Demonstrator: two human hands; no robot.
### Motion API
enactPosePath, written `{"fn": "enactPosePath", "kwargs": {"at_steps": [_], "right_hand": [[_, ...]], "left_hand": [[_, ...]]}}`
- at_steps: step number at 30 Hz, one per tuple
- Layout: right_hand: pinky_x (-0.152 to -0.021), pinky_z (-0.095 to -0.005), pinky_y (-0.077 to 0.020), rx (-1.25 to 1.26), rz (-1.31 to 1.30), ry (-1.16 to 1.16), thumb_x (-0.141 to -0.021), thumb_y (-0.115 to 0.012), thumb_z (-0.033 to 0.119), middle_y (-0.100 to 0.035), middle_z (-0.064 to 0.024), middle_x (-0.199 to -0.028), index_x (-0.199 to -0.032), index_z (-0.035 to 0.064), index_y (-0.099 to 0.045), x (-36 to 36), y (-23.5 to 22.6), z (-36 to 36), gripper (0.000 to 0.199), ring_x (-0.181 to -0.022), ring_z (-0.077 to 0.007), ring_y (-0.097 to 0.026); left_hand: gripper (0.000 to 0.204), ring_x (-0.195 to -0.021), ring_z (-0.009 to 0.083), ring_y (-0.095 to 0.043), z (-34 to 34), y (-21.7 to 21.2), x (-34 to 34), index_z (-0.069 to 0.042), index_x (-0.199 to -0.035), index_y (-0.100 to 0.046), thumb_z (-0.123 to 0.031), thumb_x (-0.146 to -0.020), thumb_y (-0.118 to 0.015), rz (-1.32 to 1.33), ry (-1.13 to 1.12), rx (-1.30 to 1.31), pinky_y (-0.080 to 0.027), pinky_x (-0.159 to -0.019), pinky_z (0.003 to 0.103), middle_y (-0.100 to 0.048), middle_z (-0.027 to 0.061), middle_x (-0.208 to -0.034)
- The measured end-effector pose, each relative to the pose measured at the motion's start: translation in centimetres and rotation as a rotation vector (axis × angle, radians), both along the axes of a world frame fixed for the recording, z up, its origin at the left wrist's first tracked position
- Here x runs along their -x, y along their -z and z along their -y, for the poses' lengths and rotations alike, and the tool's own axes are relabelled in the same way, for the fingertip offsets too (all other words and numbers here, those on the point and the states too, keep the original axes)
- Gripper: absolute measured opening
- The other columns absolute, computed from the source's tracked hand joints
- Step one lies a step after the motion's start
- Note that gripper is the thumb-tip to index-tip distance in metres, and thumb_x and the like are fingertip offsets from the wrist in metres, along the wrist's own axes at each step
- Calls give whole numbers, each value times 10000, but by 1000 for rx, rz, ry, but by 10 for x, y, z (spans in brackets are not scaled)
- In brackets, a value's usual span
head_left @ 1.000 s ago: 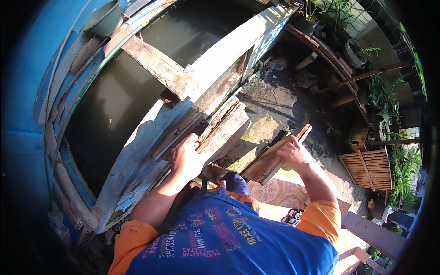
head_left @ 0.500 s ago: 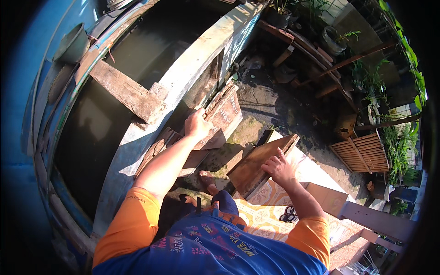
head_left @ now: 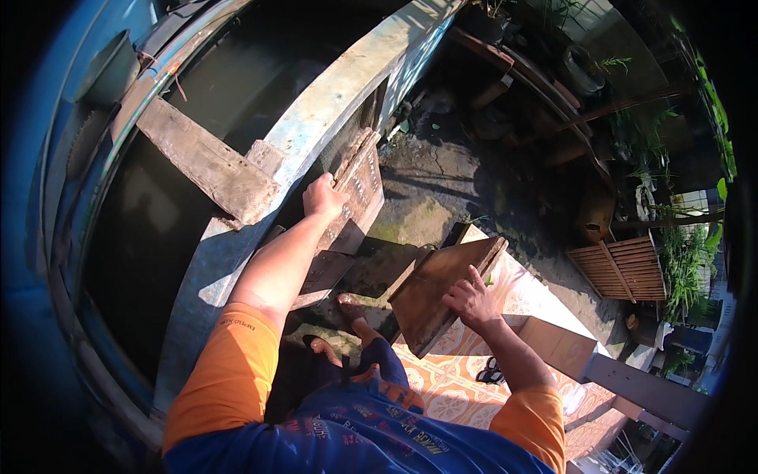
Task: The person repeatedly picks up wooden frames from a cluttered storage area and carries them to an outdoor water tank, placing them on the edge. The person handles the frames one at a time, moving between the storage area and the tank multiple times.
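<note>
My left hand [head_left: 324, 196] is closed over the upper edge of a weathered wooden board [head_left: 362, 189], which stands upright beside the concrete wall of a water tank; pale marks run across its face. The fingertips are partly hidden behind that edge. On the other side, my right hand [head_left: 471, 304] grips the edge of a brown wooden board [head_left: 438, 291], its index finger stretched along the rim. This board is tilted and stands apart from the left one. Below my left forearm, another dark wooden piece [head_left: 324, 272] leans low by the wall.
Murky water fills the tank [head_left: 178, 272] at left, and a short plank [head_left: 205, 162] reaches across to its concrete rim [head_left: 332, 75]. Patterned tiles [head_left: 505, 355] form a raised step at right, with sandals [head_left: 490, 371] on it. A slatted wooden rack [head_left: 620, 270] stands farther right.
My left hand and its board have shifted left, closer to the tank wall, the board now steeper. My right hand has moved slightly left and down with its board.
</note>
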State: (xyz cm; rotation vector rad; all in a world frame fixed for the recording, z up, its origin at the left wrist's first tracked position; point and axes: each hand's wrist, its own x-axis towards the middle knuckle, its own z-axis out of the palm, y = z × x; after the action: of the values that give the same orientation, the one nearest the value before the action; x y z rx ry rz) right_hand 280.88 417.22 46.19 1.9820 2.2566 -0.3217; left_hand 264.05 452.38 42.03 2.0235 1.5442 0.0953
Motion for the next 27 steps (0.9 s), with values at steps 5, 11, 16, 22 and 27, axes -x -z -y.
{"fn": "enactPosePath", "kwargs": {"at_steps": [5, 11, 16, 22, 27], "right_hand": [[-1107, -508, -220, -8, -8, -13, -786, -517, 121, -571, 15, -808, -881, 191, -592, 0, 7, -3, 140, -975, -155, -560], [-1107, -522, -206, 11, -25, -76, -794, -509, 136, -570, 5, -795, -865, 194, -601, 11, 20, -19, 130, -973, -162, -559], [-1098, -517, -186, 139, 35, -213, -805, -506, 141, -589, -10, -814, -902, 203, -621, 32, 34, -57, 163, -975, -196, -556], [-1072, -546, -193, 280, 60, -265, -850, -498, 175, -623, -24, -874, -954, 212, -621, 72, 47, -123, 165, -1022, -211, -553], [-1063, -576, -187, 307, 76, -322, -859, -487, 189, -630, -37, -917, -1001, 214, -612, 111, 64, -172, 191, -1044, -233, -551]], "left_hand": [[635, -1138, 257, -534, -11, -3, -2, -119, -1219, -543, -279, -656, -789, 119, -26, -88, -396, -976, 380, -601, 110, -1174], [646, -1322, 333, -305, 20, -29, 44, -94, -1321, -440, -152, -740, -716, 268, 307, -350, -249, -1078, 423, -366, 162, -1403], [580, -1271, 371, -366, 103, -50, 152, -74, -1288, -475, -146, -754, -691, 331, 248, -212, -309, -1047, 434, -415, 203, -1351], [545, -1277, 366, -372, 221, -58, 305, -63, -1251, -517, -167, -747, -696, 101, -166, 89, -308, -1056, 413, -408, 218, -1361], [530, -1289, 333, -363, 301, -46, 413, -66, -1234, -530, -182, -746, -703, -18, -589, 173, -298, -1066, 394, -383, 201, -1386]]}}
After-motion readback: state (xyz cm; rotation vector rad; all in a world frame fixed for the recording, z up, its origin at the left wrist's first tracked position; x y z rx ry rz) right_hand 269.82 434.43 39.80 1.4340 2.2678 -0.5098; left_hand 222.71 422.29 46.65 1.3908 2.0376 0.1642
